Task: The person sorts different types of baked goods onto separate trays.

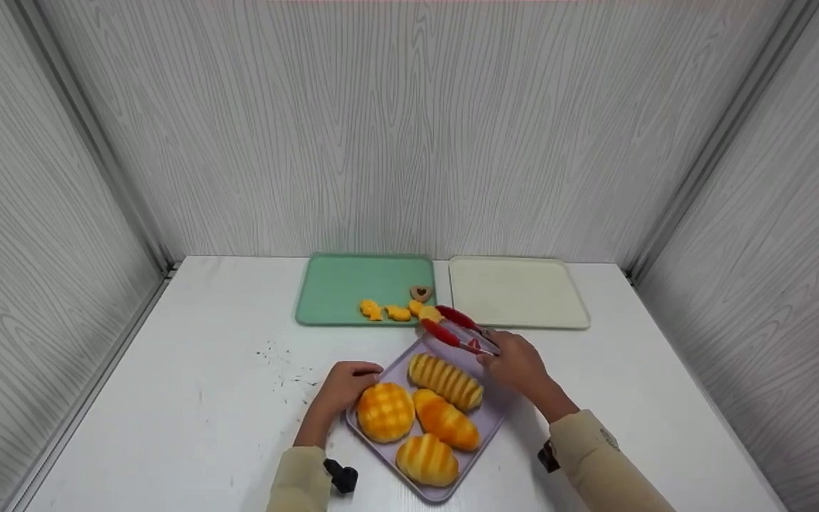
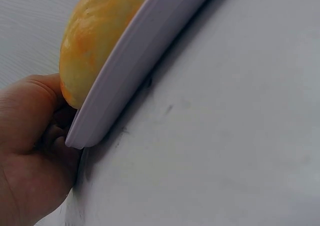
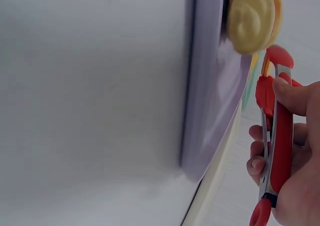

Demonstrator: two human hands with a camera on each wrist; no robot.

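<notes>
My right hand [image 1: 516, 364] grips a pair of red-tipped tongs [image 1: 441, 332], which reach over the front right corner of the green tray [image 1: 352, 281]. Between the tong tips is a small round pale-yellow piece [image 1: 429, 313], touching or close beside an orange one. My left hand [image 1: 342, 391] holds the left rim of the purple tray [image 1: 398, 370], its thumb beside the round checked bun [image 1: 386, 412]. A striped long loaf [image 1: 445, 381], an orange-brown roll [image 1: 446, 421] and a striped croissant-like bread [image 1: 427, 461] lie on the purple tray too.
Small orange fish-like pieces [image 1: 398, 313] and a brown heart-marked cookie [image 1: 421, 293] lie on the green tray. A cream tray [image 1: 520, 293] stands to its right. Grained panels [image 1: 409, 128] close off the back and sides. Dark specks mark the white table [image 1: 225, 384].
</notes>
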